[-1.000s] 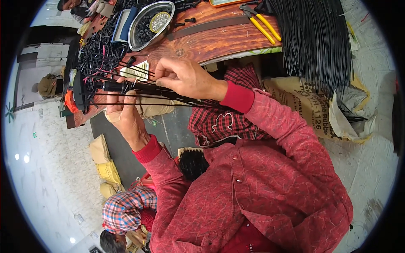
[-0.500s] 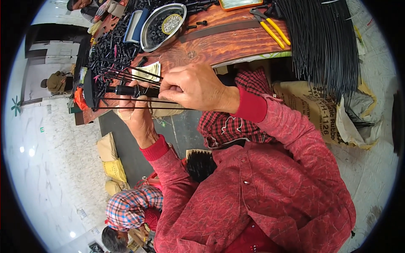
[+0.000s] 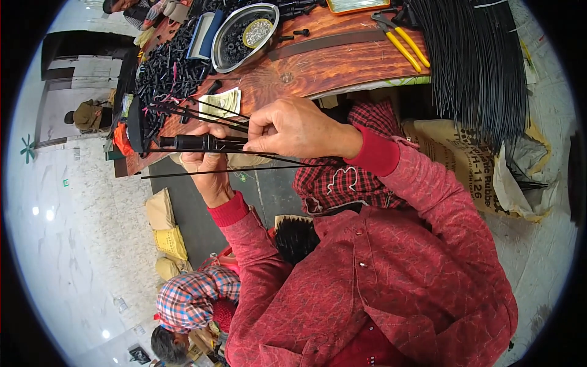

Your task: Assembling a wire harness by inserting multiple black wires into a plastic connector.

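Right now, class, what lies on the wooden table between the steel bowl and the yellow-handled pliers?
In the head view, between the steel bowl and the yellow-handled pliers lies a dark flat strip plus small black pieces.

We see black rods (image 3: 202, 144) against our red sleeves (image 3: 422, 202), a reddish-brown wood-grain counter (image 3: 330, 64), yellow-handled pliers (image 3: 406, 46) far right, a silver bowl (image 3: 241, 27), and red-black checked cloth (image 3: 342, 177) near us.
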Motion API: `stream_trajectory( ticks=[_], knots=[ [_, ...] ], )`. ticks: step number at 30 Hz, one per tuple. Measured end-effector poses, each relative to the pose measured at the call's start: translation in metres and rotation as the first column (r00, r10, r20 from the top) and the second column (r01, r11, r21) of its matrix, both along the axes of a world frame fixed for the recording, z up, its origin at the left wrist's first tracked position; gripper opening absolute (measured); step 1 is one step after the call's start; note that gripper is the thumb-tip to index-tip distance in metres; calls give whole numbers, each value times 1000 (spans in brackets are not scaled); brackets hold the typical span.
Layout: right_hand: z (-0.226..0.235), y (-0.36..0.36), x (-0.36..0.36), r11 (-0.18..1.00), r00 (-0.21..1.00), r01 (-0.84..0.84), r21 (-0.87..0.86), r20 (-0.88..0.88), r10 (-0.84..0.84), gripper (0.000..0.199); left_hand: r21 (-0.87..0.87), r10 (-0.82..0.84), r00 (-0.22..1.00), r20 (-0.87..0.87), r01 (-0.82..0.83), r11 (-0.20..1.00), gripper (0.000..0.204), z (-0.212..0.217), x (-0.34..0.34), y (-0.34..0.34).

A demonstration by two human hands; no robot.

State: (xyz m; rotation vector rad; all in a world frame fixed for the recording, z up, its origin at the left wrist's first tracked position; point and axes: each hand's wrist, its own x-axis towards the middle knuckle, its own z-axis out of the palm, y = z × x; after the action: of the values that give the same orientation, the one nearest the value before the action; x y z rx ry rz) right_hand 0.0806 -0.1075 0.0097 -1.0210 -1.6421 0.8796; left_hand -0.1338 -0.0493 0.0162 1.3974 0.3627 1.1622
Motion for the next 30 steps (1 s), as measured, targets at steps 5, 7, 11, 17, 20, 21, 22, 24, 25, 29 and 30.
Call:
stream_trajectory(
  ticks=[5, 7, 11, 17, 20, 21, 22, 24, 25, 29, 30],
  knots=[
    [-1, -1, 0, 998, 998, 59, -2, 11, -59, 28, -1, -17, 1000, -13, 17, 1000, 43, 3, 4, 2],
    [0, -2, 1, 998, 998, 64, -7, 0, -64, 29, -12, -21, 999, -26, 21, 1000, 45, 2, 6, 2],
    [-3, -1, -1, 996, 997, 70, 55, 14, -71, 29, 7, -9, 1000, -23, 9, 1000, 41, 3, 8, 1],
    [-4, 2, 4, 996, 996, 42, 72, 71, -47, 26, 37, -29, 999, -24, 30, 999, 43, 4, 10, 1],
    [1, 5, 8, 999, 992, 41, 24, 115, -43, 26, -30, -1, 999, -53, 0, 1000, 44, 5, 11, -1],
    [0, 6, 9, 999, 992, 42, 26, 119, -45, 26, -31, 33, 998, -61, -35, 999, 44, 5, 12, -2],
    [-1, 8, 9, 999, 990, 49, 19, 130, -51, 27, -33, 67, 995, -69, -69, 997, 44, 5, 14, -2],
    [0, 10, 10, 999, 988, 50, 17, 144, -52, 28, -25, 69, 995, -78, -71, 997, 43, 8, 15, -2],
    [1, 10, 11, 999, 989, 35, 0, 143, -35, 28, -14, 63, 995, -73, -64, 998, 43, 9, 16, -2],
    [-9, 15, 13, 994, 998, -66, -89, 6, 67, 32, -37, 80, 995, -59, -82, 996, 44, 7, 20, -5],
    [-12, 16, 14, 994, 998, -65, -87, 9, 66, 32, -35, 80, 995, -57, -82, 996, 44, 7, 22, -5]
  ],
)
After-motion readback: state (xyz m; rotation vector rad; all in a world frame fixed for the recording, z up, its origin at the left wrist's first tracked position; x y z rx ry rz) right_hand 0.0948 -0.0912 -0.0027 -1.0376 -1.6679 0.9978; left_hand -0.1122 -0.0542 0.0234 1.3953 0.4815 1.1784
